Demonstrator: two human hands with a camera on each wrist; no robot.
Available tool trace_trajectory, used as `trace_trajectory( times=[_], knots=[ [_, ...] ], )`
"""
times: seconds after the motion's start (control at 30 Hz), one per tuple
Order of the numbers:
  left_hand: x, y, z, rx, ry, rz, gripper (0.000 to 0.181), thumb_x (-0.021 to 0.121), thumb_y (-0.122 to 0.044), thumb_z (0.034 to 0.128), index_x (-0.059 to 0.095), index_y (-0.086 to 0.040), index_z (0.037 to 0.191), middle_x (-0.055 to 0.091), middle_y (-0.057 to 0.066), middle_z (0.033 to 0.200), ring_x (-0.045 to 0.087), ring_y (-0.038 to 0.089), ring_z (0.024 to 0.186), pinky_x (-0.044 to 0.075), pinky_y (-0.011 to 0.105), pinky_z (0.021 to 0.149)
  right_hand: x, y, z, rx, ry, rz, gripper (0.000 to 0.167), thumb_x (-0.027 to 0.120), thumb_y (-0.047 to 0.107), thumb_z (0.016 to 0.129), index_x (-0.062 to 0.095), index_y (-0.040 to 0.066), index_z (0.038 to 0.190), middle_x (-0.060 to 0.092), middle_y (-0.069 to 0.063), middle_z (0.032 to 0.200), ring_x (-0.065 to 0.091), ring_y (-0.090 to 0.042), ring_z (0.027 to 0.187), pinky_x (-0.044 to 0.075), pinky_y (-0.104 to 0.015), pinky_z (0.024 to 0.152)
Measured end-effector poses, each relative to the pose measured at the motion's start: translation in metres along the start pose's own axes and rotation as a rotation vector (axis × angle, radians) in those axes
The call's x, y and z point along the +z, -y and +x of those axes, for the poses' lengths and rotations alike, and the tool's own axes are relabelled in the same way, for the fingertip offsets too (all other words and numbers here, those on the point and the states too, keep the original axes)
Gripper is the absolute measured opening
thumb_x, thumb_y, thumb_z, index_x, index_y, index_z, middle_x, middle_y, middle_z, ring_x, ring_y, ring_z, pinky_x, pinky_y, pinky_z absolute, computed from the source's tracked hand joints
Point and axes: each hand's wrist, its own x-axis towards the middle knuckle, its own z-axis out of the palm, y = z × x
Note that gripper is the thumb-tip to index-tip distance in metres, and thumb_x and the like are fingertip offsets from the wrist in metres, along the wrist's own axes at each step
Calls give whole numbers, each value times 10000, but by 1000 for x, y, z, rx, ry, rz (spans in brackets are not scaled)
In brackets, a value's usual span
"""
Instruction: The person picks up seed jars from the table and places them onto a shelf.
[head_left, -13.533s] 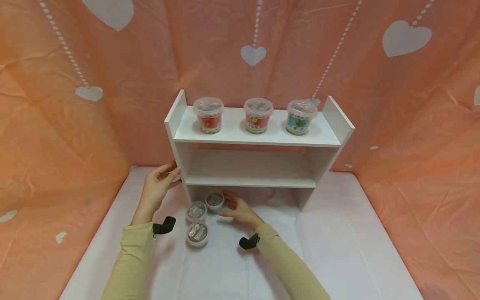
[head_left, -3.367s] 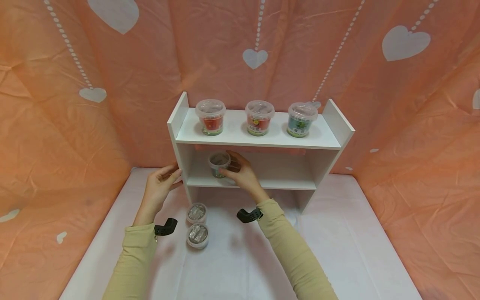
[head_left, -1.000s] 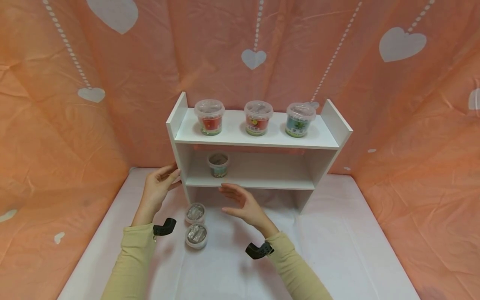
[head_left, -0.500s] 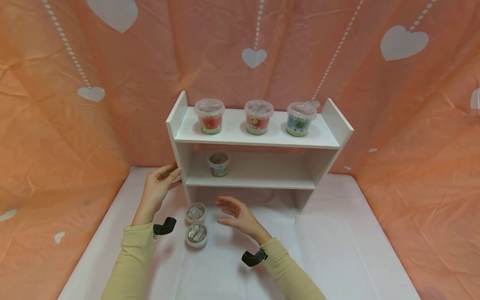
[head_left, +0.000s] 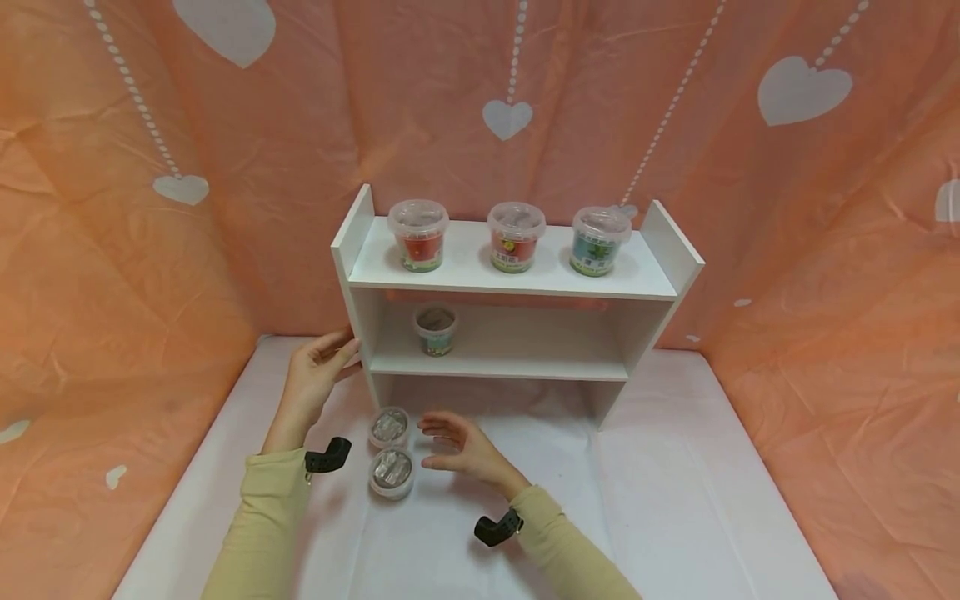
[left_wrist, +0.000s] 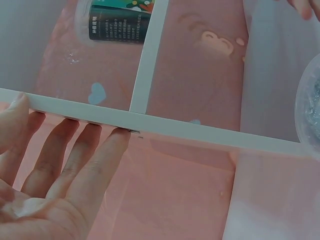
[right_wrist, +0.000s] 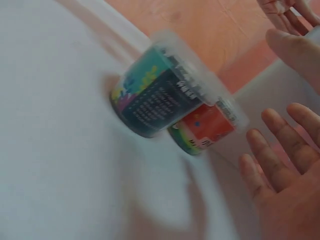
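My left hand (head_left: 313, 382) touches the left side panel of a white two-tier shelf (head_left: 532, 340); the left wrist view shows its fingertips against the panel's edge. Two lidded plastic plant-kit tubs stand one behind the other on the table, left of my right hand (head_left: 467, 450). In the right wrist view, the nearer tub (right_wrist: 155, 90) has a teal and dark label. Behind it, the farther tub (right_wrist: 205, 129) shows a red label. The right hand's fingers are spread and apart from both tubs. Another tub (head_left: 437, 332) sits on the middle shelf, toward its left end.
On the top shelf stand a red-labelled tub (head_left: 420, 237) at left, another red one (head_left: 516, 239) in the middle and a green-blue one (head_left: 599, 242) at right. A white cloth covers the table (head_left: 675, 483). An orange curtain (head_left: 420, 100) with hearts hangs behind.
The right hand set a tub on the middle shelf and let go. It then came down and left toward the two table tubs. The left hand stayed at the panel.
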Motion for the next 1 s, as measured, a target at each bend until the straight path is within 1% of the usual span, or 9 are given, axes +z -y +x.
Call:
trace_trajectory(
  times=[0.1,0.2,0.3,0.4,0.57,0.67,0.87,1.0],
  knots=[
    [0,1,-1,2,0,-7,526,612,-218,952,466,73,1365,475,263,1344,612,66,1015,523,399,880,2,-13,0,9,4,-17,677,703,-150,784,361,-147,1368,441,-367,1309,388,-539,1224,319,-592,1064],
    [0,2,-1,3,-2,-16,534,618,-216,948,462,84,1362,475,265,1342,613,60,1009,533,372,867,6,-18,-1,3,14,-40,670,716,-139,779,376,-147,1357,467,-350,1295,421,-516,1208,340,-554,1066],
    [0,2,-1,4,-3,-19,536,615,-216,949,459,90,1361,471,271,1342,611,54,1008,537,353,862,8,-22,-1,1,28,-49,659,733,-123,772,409,-122,1346,478,-343,1287,441,-495,1200,361,-518,1066],
    [0,2,0,6,-4,-13,533,613,-217,951,462,87,1362,468,269,1346,611,53,1007,537,357,862,9,-26,-1,8,33,-56,656,743,-106,770,429,-91,1346,491,-320,1288,454,-469,1201,375,-488,1066],
    [0,2,0,10,-9,-16,531,619,-209,947,465,87,1359,476,262,1343,615,58,1003,535,376,863,12,-30,-1,30,27,-59,656,743,-102,774,441,-59,1355,511,-275,1292,472,-426,1203,377,-493,1063],
    [0,1,-1,15,-8,-23,529,620,-202,947,463,93,1357,479,255,1345,614,59,1005,534,374,865,15,-27,-1,46,31,-48,654,736,-116,773,434,-76,1351,502,-289,1294,474,-413,1203,369,-517,1061],
    [1,0,-1,12,-12,-24,527,618,-202,949,464,91,1358,473,247,1358,615,52,1002,529,373,872,19,-12,-2,52,61,-36,651,721,-141,770,399,-148,1335,453,-364,1295,449,-465,1205,341,-571,1058],
    [1,0,-1,1,-16,-23,522,615,-202,951,465,85,1360,466,249,1364,611,47,1003,521,394,883,20,-5,-2,68,75,-37,647,722,-119,784,393,-151,1340,450,-358,1302,439,-473,1210,332,-583,1058]
  ],
)
